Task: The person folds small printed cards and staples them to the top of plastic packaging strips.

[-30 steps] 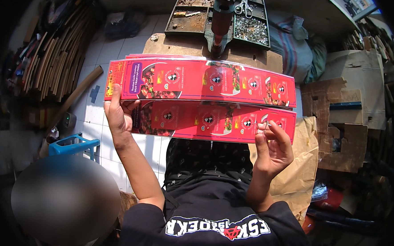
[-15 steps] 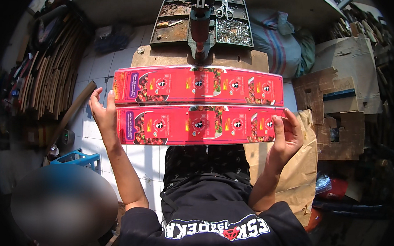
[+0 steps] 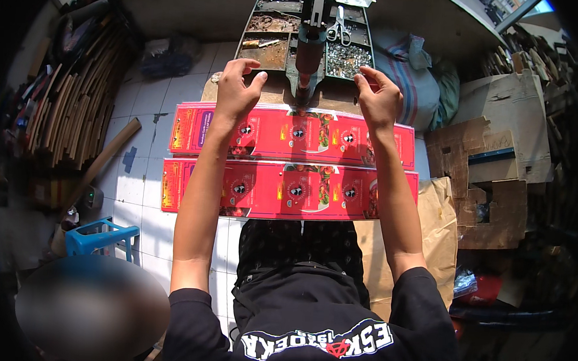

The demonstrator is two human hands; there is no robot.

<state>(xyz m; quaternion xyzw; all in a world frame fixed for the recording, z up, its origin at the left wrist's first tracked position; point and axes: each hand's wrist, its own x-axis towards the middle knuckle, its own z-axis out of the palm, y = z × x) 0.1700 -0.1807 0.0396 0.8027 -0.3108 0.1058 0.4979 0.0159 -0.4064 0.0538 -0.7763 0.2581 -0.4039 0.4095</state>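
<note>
White tiled floor (image 3: 142,107) across the left half of the frame, carrying everything else. Bundled wooden strips and sticks (image 3: 71,104) stacked along the upper left edge. Torn brown cardboard pieces (image 3: 492,165) piled at the right, with a striped sack (image 3: 405,75) above them toward the upper right. Brown paper sheet (image 3: 429,253) spread at lower right beside the legs. Small blue plastic stool (image 3: 99,239) at lower left.

Two long red printed carton blanks (image 3: 290,161) lying flat and side by side across the centre of the frame, over the lap, long edges nearly touching, far one slightly shorter-looking than the near one. Both unfolded, no flap visibly raised.

Metal press-like machine (image 3: 309,51) at top centre, upright column rising just beyond the far blank, flanked by open trays of small metal parts; scissors (image 3: 338,31) resting on the upper right tray.

Left hand (image 3: 236,89) raised above the far edge of the far blank, fingers spread and curled, gripping nothing that shows. Right hand (image 3: 377,97) mirrored on the other side of the column, fingers likewise loosely curled and half open, nothing visibly held. Contact with the cardboard underneath: cannot tell from this angle.

Judged from the layout: blanks positioned and lined up in front of the machine, far edge close to the column; folding, fastening or forming into boxes not yet begun.
</note>
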